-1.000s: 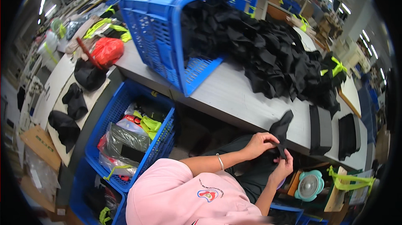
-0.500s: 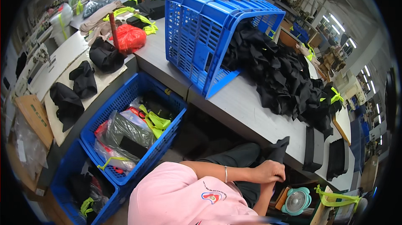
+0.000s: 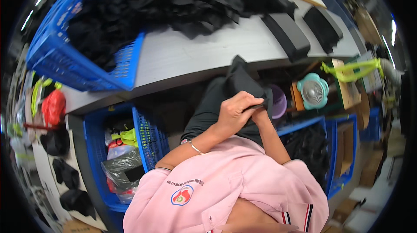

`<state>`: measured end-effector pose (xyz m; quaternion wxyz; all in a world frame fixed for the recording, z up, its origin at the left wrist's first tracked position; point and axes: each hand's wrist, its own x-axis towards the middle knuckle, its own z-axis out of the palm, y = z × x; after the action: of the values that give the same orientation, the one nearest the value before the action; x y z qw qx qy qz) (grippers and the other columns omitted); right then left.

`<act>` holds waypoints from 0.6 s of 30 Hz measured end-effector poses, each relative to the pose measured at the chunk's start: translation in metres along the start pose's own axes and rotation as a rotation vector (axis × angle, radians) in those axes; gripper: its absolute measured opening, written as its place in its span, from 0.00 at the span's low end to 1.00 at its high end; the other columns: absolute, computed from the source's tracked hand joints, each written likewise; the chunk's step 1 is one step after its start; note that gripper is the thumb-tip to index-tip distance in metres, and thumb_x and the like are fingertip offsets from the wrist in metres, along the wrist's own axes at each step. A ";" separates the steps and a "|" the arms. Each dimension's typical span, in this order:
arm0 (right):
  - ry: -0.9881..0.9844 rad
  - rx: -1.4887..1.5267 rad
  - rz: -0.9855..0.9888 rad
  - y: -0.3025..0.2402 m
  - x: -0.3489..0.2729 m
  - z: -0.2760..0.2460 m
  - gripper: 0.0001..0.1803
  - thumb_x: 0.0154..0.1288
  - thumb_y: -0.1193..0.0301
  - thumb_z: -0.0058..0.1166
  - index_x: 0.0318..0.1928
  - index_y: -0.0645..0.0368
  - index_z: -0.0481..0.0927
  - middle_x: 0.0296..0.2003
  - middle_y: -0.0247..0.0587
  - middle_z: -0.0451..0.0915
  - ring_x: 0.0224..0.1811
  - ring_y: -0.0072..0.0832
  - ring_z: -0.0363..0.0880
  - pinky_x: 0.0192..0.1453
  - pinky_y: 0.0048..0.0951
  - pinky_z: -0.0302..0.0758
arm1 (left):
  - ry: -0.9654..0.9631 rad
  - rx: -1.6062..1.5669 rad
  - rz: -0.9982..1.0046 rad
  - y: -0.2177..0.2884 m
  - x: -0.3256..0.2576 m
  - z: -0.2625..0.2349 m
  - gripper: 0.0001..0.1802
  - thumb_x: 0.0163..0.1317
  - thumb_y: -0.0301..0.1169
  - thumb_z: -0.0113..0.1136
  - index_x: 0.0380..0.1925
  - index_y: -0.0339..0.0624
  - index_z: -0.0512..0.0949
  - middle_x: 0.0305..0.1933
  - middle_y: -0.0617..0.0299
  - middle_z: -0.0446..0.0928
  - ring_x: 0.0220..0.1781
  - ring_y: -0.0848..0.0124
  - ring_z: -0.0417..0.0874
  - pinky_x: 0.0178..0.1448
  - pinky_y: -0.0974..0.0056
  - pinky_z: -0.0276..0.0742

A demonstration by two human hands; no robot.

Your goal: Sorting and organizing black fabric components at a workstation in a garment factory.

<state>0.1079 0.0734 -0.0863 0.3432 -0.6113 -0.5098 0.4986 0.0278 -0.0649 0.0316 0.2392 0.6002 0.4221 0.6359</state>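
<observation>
Over my lap I hold a piece of black fabric, its pointed end reaching up toward the table edge. My left hand, with a bracelet at the wrist, is closed in a pinch on the fabric's near edge. Right beside it, my right hand grips the same edge; its fingers are partly hidden behind the left hand and the cloth. Beyond the hands, a large heap of black fabric pieces spills across the grey table from a tipped blue crate.
Two neat black stacks lie at the table's right. Below them are a teal fan, a purple bin and a yellow-green strap. A blue crate with bagged goods stands left; another crate holds black pieces at right.
The view has swung right and down, so the table and crates appear shifted left and upward. Both hands still hold the black fabric close together; the right hand now shows more.
</observation>
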 end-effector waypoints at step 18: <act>-0.150 1.107 0.270 -0.013 0.027 -0.034 0.17 0.73 0.64 0.56 0.58 0.57 0.76 0.47 0.37 0.82 0.52 0.28 0.79 0.59 0.27 0.74 | -0.529 -0.180 -0.162 -0.032 -0.019 0.053 0.15 0.53 0.17 0.68 0.42 0.40 0.86 0.36 0.58 0.81 0.38 0.65 0.82 0.43 0.64 0.78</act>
<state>0.1367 0.1053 -0.0724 0.5083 -0.3632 -0.1131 0.7726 0.0754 -0.0502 -0.0095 0.4433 0.6860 0.3335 0.4709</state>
